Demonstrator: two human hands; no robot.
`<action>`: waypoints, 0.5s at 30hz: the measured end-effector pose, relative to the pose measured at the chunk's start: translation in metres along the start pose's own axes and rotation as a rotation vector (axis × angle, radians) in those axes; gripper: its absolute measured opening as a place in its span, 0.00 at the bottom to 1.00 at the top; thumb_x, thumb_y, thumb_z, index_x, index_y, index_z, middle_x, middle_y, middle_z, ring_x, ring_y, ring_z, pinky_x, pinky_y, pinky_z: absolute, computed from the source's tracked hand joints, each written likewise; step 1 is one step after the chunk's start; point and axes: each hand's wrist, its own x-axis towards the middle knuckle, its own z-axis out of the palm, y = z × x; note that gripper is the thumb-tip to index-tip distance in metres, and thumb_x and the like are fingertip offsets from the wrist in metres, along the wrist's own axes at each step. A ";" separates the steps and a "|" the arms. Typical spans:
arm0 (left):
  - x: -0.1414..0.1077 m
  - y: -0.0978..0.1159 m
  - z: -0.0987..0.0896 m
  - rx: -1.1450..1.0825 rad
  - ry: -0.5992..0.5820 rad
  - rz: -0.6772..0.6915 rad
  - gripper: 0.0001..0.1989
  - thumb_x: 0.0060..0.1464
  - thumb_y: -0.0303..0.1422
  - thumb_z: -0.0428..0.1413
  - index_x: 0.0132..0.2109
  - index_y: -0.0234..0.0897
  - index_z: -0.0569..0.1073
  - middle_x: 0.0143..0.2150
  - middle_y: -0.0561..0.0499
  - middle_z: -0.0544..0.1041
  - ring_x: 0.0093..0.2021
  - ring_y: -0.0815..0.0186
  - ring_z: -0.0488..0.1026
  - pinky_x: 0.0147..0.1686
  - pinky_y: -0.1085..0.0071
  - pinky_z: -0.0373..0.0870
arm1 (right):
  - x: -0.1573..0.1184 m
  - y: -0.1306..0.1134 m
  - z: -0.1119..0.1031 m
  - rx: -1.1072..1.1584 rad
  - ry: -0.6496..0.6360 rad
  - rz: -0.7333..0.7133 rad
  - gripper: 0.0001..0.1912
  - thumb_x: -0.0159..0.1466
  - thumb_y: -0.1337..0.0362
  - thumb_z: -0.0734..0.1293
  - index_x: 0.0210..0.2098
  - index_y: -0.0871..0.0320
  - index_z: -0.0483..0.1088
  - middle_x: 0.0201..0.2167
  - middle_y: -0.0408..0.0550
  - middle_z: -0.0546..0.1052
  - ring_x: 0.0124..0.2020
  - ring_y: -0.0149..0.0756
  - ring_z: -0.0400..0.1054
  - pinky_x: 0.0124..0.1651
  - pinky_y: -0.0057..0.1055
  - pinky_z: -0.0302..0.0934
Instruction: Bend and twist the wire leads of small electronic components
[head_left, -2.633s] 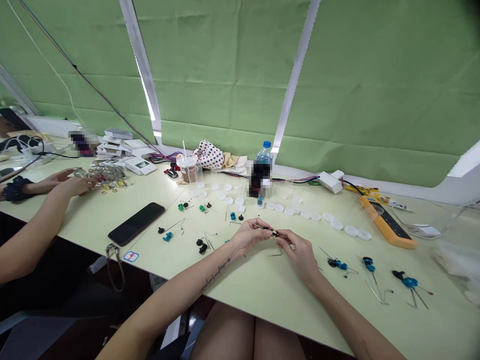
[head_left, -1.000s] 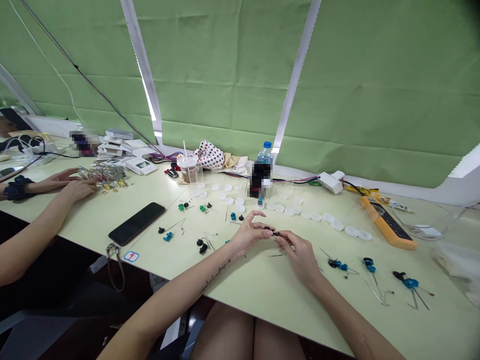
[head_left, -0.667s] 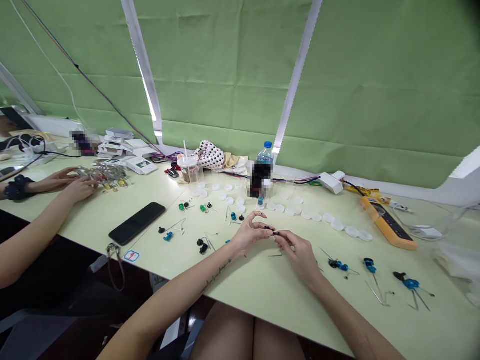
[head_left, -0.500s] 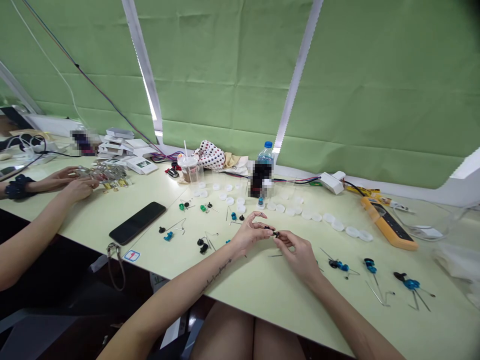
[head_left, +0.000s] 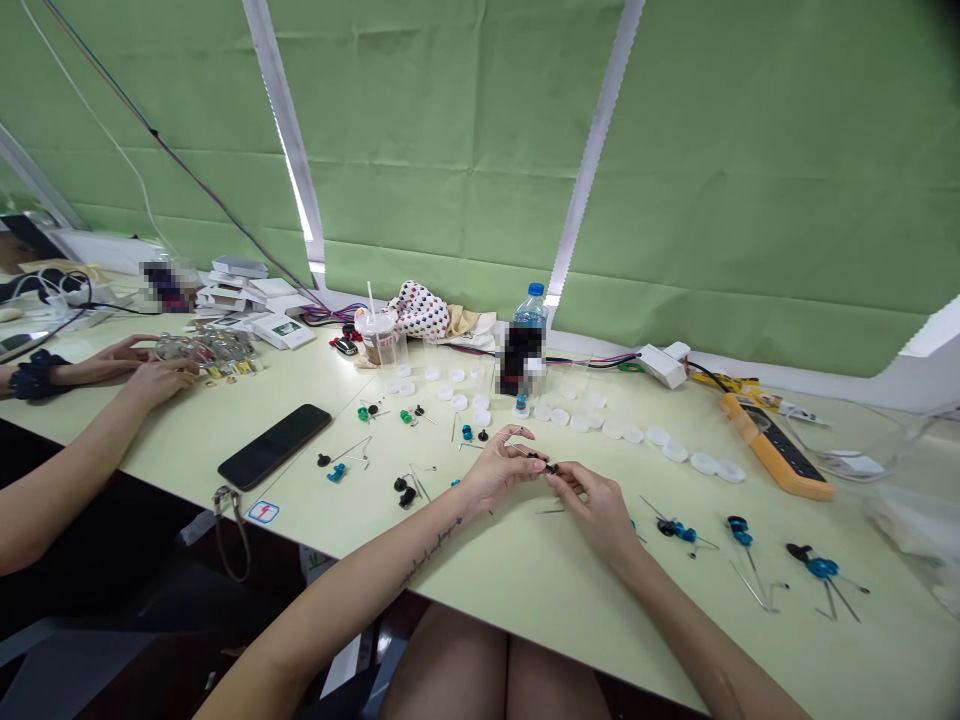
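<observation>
Between the fingertips of my left hand (head_left: 496,468) and my right hand (head_left: 592,500) is a small black part (head_left: 551,468); both hands pinch it just above the table, and fingers cover much of it. A thin metal wire shows by my left fingers. Around my hands lie similar sets: blue and black pieces with bent wires (head_left: 677,530) right of my right hand, another blue piece (head_left: 740,532) farther right, and a black pair (head_left: 406,492) left of my left forearm. Beyond my hands runs a row of round white caps (head_left: 580,423).
An orange multimeter (head_left: 776,450) lies at the right. A black phone (head_left: 275,446) rests left of my arm. Behind stand a drink cup (head_left: 379,340) and a blue-capped bottle (head_left: 532,308). At far left, another person's hands (head_left: 161,380) handle a clear, shiny pile (head_left: 214,350).
My hands stay almost in place, still pinching the small black part. The other person's hands at the left have shifted slightly.
</observation>
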 end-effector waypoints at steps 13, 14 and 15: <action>0.001 -0.002 0.000 -0.038 0.006 0.013 0.24 0.38 0.27 0.67 0.42 0.36 0.65 0.33 0.48 0.78 0.33 0.67 0.76 0.37 0.70 0.67 | 0.000 0.002 0.001 0.046 0.084 -0.050 0.15 0.64 0.53 0.59 0.43 0.55 0.67 0.38 0.50 0.75 0.34 0.37 0.72 0.39 0.35 0.68; 0.002 -0.002 0.000 -0.031 0.010 0.012 0.24 0.37 0.27 0.67 0.42 0.36 0.66 0.33 0.48 0.78 0.32 0.67 0.75 0.36 0.70 0.67 | 0.000 0.003 0.002 0.048 0.078 -0.053 0.14 0.64 0.54 0.59 0.42 0.55 0.67 0.37 0.50 0.76 0.35 0.38 0.71 0.39 0.35 0.68; 0.002 -0.003 0.000 -0.025 0.014 0.012 0.25 0.37 0.28 0.67 0.42 0.37 0.66 0.33 0.47 0.78 0.32 0.67 0.75 0.36 0.70 0.67 | 0.000 0.004 0.002 0.051 0.074 -0.054 0.14 0.64 0.54 0.59 0.42 0.55 0.68 0.37 0.50 0.76 0.36 0.39 0.71 0.40 0.36 0.67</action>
